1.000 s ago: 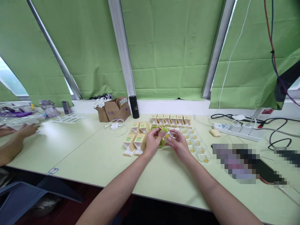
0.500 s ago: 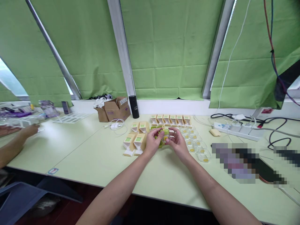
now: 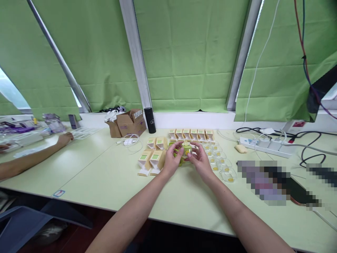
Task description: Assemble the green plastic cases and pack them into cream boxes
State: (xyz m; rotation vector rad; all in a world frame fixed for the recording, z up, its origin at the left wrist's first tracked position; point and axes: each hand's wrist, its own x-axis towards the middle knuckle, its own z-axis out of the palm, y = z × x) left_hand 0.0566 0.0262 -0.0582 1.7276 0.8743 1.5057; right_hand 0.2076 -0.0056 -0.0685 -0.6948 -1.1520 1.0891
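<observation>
Between my two hands is a small yellow-green case (image 3: 187,147) with a loop on top and a yellow round spot on its clear front. My left hand (image 3: 173,159) grips it from the left, thumb against its side. From the right, my right hand (image 3: 199,158) pinches it with thumb and fingers. More green pieces (image 3: 180,162) show partly behind my left fingers. Clear plastic shells (image 3: 221,161) with yellow spots lie in rows beside my right hand. Open cream cartons with green windows (image 3: 157,160) stand left of my left hand.
More cartons (image 3: 194,135) line the back. Behind are a cardboard box (image 3: 131,123), a black bottle (image 3: 150,120) and a white cable (image 3: 129,141). A power strip (image 3: 271,146) and blurred-out items lie right. Another person's arm (image 3: 39,154) reaches over the table at left.
The case has turned slightly between my fingers, and both hands stay in about the same place. At left, the other person's hand has moved right and farther back towards white sheets.
</observation>
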